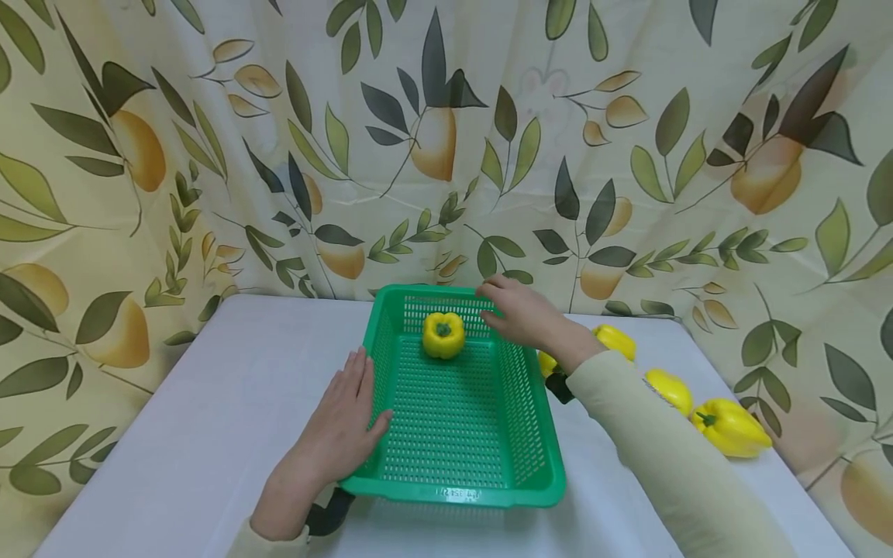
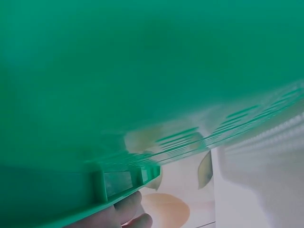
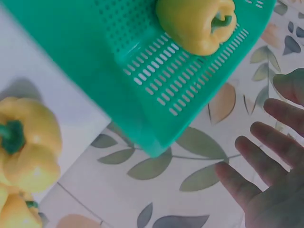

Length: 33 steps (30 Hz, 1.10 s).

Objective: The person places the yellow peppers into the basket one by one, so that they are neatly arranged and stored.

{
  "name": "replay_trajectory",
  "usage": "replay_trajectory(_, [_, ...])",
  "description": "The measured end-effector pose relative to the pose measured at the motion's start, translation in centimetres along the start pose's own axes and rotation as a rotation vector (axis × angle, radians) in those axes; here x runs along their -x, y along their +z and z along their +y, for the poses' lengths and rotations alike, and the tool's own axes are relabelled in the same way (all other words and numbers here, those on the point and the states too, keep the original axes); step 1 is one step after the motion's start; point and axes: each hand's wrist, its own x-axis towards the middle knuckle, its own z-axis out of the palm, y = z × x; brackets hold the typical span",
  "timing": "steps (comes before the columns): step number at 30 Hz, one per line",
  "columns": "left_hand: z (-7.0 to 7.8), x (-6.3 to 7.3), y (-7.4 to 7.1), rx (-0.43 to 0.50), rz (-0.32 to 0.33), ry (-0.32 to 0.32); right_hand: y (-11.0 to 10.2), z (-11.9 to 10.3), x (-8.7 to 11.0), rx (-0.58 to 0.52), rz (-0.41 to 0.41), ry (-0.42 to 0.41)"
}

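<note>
A green plastic basket point(image 1: 446, 418) with slotted walls stands on the table, and a yellow bell pepper point(image 1: 443, 335) sits inside at its far end. My left hand point(image 1: 342, 418) lies with straight fingers along the basket's left rim. In the left wrist view a few fingertips point(image 2: 128, 209) show beside the green rim, the rest hidden. Over the basket's far right corner is my right hand point(image 1: 519, 311), holding nothing. The right wrist view shows the spread fingers point(image 3: 259, 159) apart from the basket, with the pepper point(image 3: 197, 23) in it.
Right of the basket lie several more yellow bell peppers, one point(image 1: 730, 428) near the table's right edge, another point(image 1: 615, 343) farther back behind the right forearm. A white cloth covers the table point(image 1: 230, 434). A leaf-and-fruit patterned curtain point(image 1: 446, 155) hangs behind it.
</note>
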Motion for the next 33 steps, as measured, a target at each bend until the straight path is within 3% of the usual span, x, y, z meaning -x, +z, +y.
replay_trajectory(13, [0.0,0.0,-0.1,-0.008,-0.009,0.001,0.4,2.0,2.7,-0.009,0.051,-0.008])
replay_trajectory(33, [0.0,-0.1,0.0,0.0,-0.01,-0.003,1.3,6.4,7.2,-0.066,0.073,0.151])
